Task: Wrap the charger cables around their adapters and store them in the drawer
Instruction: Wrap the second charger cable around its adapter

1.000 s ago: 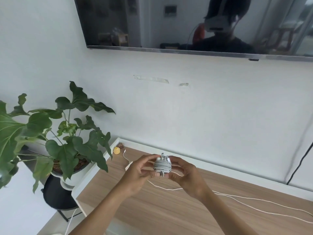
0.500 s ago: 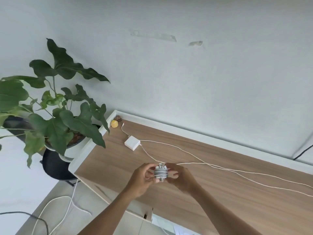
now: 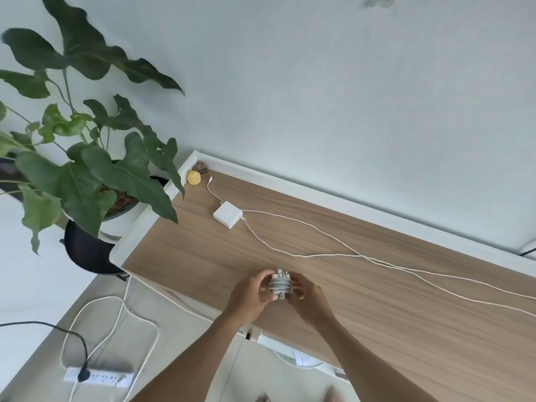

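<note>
A small white adapter with grey cable wound tightly around it (image 3: 280, 284) is held above the wooden desktop (image 3: 377, 309). My left hand (image 3: 249, 297) grips it from the left and my right hand (image 3: 307, 297) from the right. Its plug prongs point up. A second white adapter (image 3: 227, 217) lies flat at the desk's far left, with its long white cable (image 3: 377, 261) trailing unwound across the desk to the right. Below the desk's front edge a drawer (image 3: 293, 353) stands slightly open, mostly hidden by my arms.
A small yellow object (image 3: 193, 177) sits in the desk's back-left corner. A leafy potted plant (image 3: 87, 169) stands on a black stool left of the desk. On the floor lie a white power strip (image 3: 98, 377) and looped cables (image 3: 116, 320).
My view has tilted down from the wall screen to the desk and floor. Both hands, still holding the wrapped adapter, have come lower and nearer the desk's front edge.
</note>
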A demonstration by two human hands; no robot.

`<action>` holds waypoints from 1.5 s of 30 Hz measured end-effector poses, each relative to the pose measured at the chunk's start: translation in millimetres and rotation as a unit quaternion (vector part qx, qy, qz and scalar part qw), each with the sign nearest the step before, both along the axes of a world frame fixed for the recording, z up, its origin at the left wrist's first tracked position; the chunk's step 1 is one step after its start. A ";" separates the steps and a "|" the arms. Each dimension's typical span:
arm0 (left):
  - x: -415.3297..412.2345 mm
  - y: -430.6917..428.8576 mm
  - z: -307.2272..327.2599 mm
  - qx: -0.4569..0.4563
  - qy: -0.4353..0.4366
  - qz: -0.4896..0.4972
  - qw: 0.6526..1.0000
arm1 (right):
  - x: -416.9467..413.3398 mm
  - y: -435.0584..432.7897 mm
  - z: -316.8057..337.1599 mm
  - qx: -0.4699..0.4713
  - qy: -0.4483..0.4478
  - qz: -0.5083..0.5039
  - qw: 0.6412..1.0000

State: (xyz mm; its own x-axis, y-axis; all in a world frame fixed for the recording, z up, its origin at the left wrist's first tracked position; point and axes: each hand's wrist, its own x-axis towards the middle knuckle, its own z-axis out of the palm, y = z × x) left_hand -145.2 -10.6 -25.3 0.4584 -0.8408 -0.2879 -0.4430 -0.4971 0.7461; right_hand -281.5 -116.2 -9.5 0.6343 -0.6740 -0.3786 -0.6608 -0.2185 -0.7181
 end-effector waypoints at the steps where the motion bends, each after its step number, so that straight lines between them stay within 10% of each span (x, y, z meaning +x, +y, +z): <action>1: 0.8 -1.1 1.0 0.004 -0.001 -0.006 1.000 | 0.0 -0.9 -0.5 0.000 0.000 0.003 1.000; 16: 12.7 -10.9 45.1 0.066 0.013 -0.029 0.997 | -18.8 -31.5 31.3 -0.017 0.003 -0.012 1.000; 27: 3.2 -30.7 112.5 -0.021 -0.143 0.033 0.989 | 4.0 -32.7 81.0 -0.065 -0.067 0.020 0.995; 45: 158.9 -66.5 34.6 0.149 -0.160 0.106 0.970 | 161.0 -79.9 47.4 -0.099 0.044 0.119 0.987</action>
